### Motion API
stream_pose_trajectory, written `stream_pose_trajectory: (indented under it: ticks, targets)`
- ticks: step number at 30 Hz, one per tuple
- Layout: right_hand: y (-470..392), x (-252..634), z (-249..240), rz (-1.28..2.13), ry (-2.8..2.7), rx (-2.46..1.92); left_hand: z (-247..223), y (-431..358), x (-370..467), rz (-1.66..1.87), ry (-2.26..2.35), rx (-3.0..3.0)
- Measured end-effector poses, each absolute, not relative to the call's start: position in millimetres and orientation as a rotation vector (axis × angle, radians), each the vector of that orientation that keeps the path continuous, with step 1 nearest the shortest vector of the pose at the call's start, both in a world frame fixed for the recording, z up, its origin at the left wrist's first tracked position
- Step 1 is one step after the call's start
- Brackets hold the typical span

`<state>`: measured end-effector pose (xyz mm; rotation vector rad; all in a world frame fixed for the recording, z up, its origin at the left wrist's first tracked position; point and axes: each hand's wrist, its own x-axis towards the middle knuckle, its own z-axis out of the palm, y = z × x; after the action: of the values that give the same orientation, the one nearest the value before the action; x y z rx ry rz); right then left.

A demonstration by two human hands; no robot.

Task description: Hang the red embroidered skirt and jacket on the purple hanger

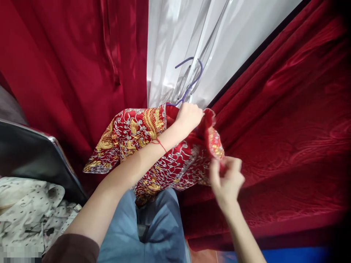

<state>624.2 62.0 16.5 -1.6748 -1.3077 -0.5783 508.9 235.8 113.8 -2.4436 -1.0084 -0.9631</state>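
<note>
A red embroidered garment (131,135) with gold and silver patterns hangs partly on a purple clothes hanger (201,69). The hook of the hanger points up in front of the white curtain. My left hand (189,116) is closed at the garment's neck opening, just below the hook, and seems to grip the hanger there; its fingertips are hidden. My right hand (227,177) pinches the edge of the garment on the right side, and that part of the cloth is slightly blurred. The lower part of the garment hangs down over my knees.
Red curtains (68,65) hang at left and right, with a white curtain (164,44) between them. A black chair back (33,157) stands at the left, beside white dotted fabric (30,208). My legs in blue trousers (159,233) are below.
</note>
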Motion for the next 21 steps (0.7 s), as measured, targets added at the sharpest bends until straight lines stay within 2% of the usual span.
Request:
stream_pose_trajectory:
  ticks: [4,8,13,16,21]
  targets:
    - [84.8,628.6,-4.9,-0.302,-1.282,-1.797,114.0,236.5,507.8,-0.938,-1.063,-2.435]
    - [87.2,652.4,6.5,-0.222,-1.247,-1.791,111.1,232.8,503.1,-0.940,-1.008,-2.459]
    - [81.7,667.5,21.3,-0.149,-1.146,-1.638,79.7,217.2,490.5,-1.140,-0.535,-2.391]
    - [83.8,669.8,23.0,-0.034,-1.016,-1.606,55.3,205.4,495.2,-1.113,-0.270,-2.398]
    - [87.7,670.9,26.5,0.033,-0.929,-1.585,41.7,195.6,521.2,-1.149,-0.453,-2.439]
